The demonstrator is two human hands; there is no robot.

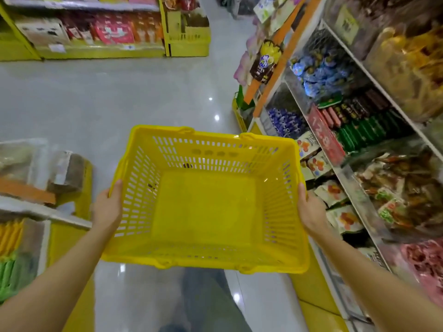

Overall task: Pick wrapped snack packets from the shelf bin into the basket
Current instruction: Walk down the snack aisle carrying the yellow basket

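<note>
Holding a yellow basket (206,209) at centre with both hands, over the shop floor (119,97).

Gripping its left wall at 8 o'clock with the left hand (107,208), thumb over the rim, other fingers hidden outside; gripping the right wall at 4 o'clock with the right hand (309,212) the same way. Standing beside a shelf (353,185) at 3 o'clock, with wrapped snack packets (345,218) lying low on it, just beside the right hand. Facing another stocked rack (96,50) at 11 o'clock.

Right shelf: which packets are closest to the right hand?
The white packets with orange fruit print, just beside the right hand gripping the basket; the blue sweets and green packets sit farther off.
</note>
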